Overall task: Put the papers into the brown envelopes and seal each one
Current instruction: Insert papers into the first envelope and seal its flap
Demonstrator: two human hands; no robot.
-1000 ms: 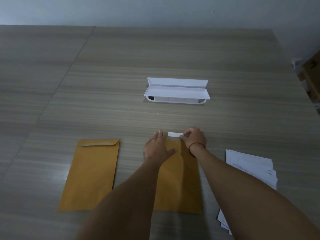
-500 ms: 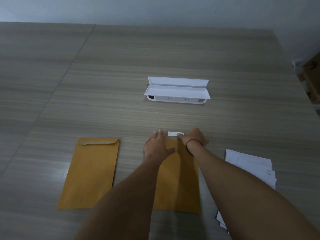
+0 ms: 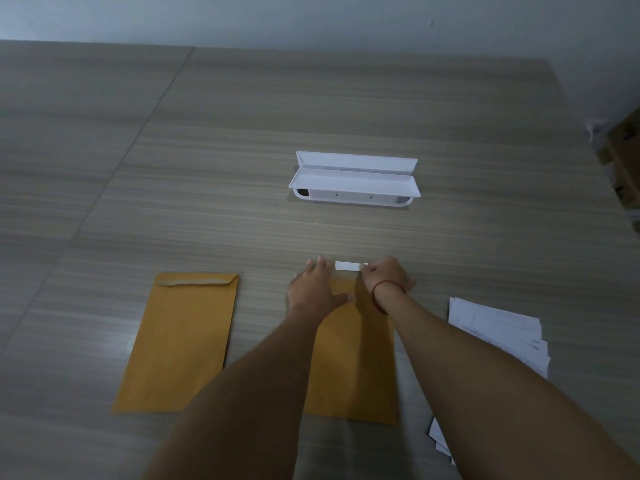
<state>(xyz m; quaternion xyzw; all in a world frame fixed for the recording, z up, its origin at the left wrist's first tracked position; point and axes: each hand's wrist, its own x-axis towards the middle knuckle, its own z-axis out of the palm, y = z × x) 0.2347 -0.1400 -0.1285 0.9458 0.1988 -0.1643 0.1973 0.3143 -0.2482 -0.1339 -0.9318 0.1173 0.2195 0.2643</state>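
Two brown envelopes lie flat on the wooden table. The left envelope (image 3: 180, 341) has its flap folded down at the far end. The middle envelope (image 3: 353, 368) lies under my forearms. My left hand (image 3: 317, 289) presses flat on its far end with straight fingers. My right hand (image 3: 384, 275), with a red string at the wrist, pinches a white strip (image 3: 348, 266) at the envelope's far edge. A stack of white papers (image 3: 498, 334) lies to the right.
An open white plastic case (image 3: 353, 181) sits further back at the table's middle. Cardboard boxes (image 3: 623, 161) stand beyond the table's right edge. A grey wall (image 3: 311, 19) runs behind the table.
Both hands stay at the far end of the middle envelope. The white strip between them looks slightly longer than a second ago.
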